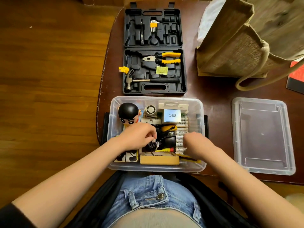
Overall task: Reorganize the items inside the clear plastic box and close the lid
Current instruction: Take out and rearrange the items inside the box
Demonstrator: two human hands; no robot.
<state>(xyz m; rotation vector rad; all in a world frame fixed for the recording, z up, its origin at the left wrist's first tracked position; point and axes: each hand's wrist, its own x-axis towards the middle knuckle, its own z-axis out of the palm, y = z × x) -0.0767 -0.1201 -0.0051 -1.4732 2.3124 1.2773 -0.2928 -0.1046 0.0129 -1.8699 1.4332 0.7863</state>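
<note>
The clear plastic box (113,167) stands open at the table's near edge, packed with small items. Its clear lid (263,137) lies flat on the table to the right. Inside are a black-haired cartoon figure (129,115), a silver Q88 box (172,116), a row of batteries (181,129), a tan cardboard box (158,159) and a black cable bundle (153,145). My left hand (138,136) reaches into the box's middle and pinches a small white piece at the cable bundle. My right hand (195,143) is curled over the near batteries; what its fingers hold is hidden.
An open black tool case (154,50) with pliers (162,58), a hammer (148,79) and hex keys lies behind the box. A burlap bag (238,43) stands at the back right. A red and black booklet (296,76) lies at the right edge. The wooden floor is left of the table.
</note>
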